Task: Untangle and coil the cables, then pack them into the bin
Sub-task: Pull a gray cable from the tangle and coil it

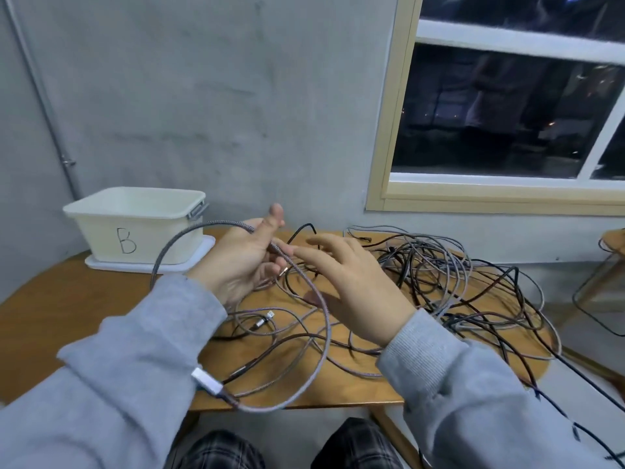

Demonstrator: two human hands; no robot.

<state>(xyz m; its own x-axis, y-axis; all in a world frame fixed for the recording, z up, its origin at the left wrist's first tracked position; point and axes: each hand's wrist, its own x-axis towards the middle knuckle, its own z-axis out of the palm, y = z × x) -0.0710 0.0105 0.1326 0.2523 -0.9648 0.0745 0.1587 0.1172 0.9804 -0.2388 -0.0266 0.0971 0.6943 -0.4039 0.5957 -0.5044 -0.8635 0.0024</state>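
Observation:
My left hand (241, 260) is raised above the wooden table (54, 319), palm up, with its fingers closed on a grey braided cable (323, 316). That cable makes one big loop that drops past the table's front edge and ends in a silver plug (207, 380) by my left sleeve. My right hand (351, 284) hovers just right of the left one, fingers spread, its fingertips at the cable but holding nothing. A tangle of black and grey cables (449, 282) is spread over the right half of the table. The cream bin (135, 225), marked "B", stands at the back left.
The bin rests on a white lid (101, 264) against the grey wall. Some cables trail off the table's right edge to the floor (575, 377). A window is at the upper right. A wooden stool (614, 240) stands at the far right.

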